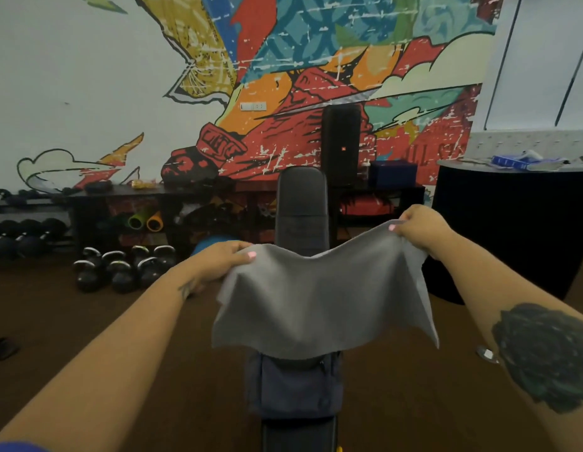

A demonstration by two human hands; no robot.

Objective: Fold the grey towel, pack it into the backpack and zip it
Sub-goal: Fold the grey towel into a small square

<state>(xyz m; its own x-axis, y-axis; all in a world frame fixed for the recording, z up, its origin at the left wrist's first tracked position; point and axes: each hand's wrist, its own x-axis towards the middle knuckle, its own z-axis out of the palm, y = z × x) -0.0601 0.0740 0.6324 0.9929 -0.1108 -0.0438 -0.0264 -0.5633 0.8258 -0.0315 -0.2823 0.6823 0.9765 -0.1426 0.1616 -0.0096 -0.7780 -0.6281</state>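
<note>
Each pinching a top corner, the left hand (pixel 223 261) and right hand (pixel 420 228) hold the grey towel (pixel 322 301) spread in the air — ready for folding — above the backpack (pixel 295 386) on the counter (pixel 301 433).

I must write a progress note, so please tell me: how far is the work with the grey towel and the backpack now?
Done: nothing finished. In hand: the left hand and right hand each pinch a top corner of the grey towel, holding it spread out in the air, above the backpack on the bench. No clear fold shows. Left: fold, pack, zip.
</note>
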